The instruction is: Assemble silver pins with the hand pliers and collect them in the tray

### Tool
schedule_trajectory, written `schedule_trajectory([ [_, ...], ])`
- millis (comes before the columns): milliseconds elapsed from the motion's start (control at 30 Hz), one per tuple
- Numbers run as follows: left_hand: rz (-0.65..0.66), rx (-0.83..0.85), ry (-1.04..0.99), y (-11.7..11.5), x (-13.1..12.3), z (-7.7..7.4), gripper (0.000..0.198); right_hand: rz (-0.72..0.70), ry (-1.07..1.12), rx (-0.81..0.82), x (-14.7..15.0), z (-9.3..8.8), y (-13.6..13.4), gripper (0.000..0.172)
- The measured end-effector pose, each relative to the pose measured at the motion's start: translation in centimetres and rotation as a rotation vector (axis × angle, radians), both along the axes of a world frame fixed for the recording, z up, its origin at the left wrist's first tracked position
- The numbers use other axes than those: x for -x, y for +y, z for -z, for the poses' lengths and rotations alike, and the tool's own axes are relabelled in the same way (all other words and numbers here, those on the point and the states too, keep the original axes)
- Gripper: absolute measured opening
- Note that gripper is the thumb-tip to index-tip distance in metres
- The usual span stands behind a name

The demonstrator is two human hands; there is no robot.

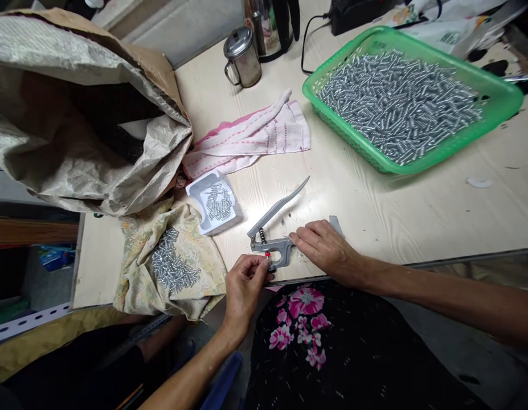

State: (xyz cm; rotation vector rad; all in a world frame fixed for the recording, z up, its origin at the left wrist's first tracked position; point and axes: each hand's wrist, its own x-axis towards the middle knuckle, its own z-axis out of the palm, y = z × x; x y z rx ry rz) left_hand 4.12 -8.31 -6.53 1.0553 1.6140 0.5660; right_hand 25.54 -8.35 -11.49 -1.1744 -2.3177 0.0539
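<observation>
A grey hand press with a raised lever, a spring and a red-ringed tip lies at the table's front edge. Close under the red tip, my left hand pinches with thumb and forefinger; what sits between them is too small to make out. My right hand is closed round the right end of the press. Small metal parts fill a white box behind my left hand. More metal parts lie on a patterned cloth at the left.
A green basket of metal pieces stands at the back right. Behind the white box lies a pink-and-white towel. A metal cup and a kettle stand farther back. A large open sack fills the left.
</observation>
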Motion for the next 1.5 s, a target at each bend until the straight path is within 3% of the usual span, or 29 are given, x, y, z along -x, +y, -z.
schedule_trajectory([
  [200, -0.003, -0.09, 0.058, -0.4, -0.5, 0.5, 0.036, 0.023, 0.007, -0.017, 0.0, 0.0, 0.1, 0.025],
  [400, -0.013, 0.139, 0.009, 0.5, 0.2, 0.8, 0.046, -0.001, 0.005, 0.072, 0.2, 0.7, 0.3, 0.026],
  [600, -0.025, 0.253, 0.002, 1.4, 0.3, 0.5, 0.04, 0.013, -0.027, 0.208, -0.5, 0.2, 1.3, 0.016],
  [633, -0.03, 0.274, 0.004, 1.5, 0.3, 0.4, 0.037, 0.024, -0.032, 0.211, -0.8, 0.0, 1.8, 0.023],
  [733, -0.03, 0.331, 0.023, 1.8, 0.1, 0.2, 0.029, 0.025, -0.098, 0.191, -1.6, -0.8, 3.5, 0.07],
  [800, -0.024, 0.342, 0.041, 1.9, 0.0, 0.2, 0.026, 0.008, -0.149, 0.2, -2.1, -1.0, 4.6, 0.089],
  [967, -0.026, 0.316, 0.041, 1.7, 0.1, 0.4, 0.024, -0.029, -0.184, 0.253, -2.5, -1.1, 6.0, 0.098],
  [1167, -0.016, 0.3, 0.044, 1.6, 0.1, 0.5, 0.024, -0.036, -0.294, 0.263, -2.3, -2.3, 6.4, 0.093],
  [1367, 0.024, 0.28, 0.054, 1.6, 0.5, 1.0, 0.026, -0.11, -0.272, 0.29, -2.3, -3.1, 5.7, 0.049],
  [1500, 0.208, 0.176, 0.212, 1.3, 1.0, 0.4, 0.027, -0.1, -0.201, 0.326, -2.4, -2.6, 5.3, 0.044],
])
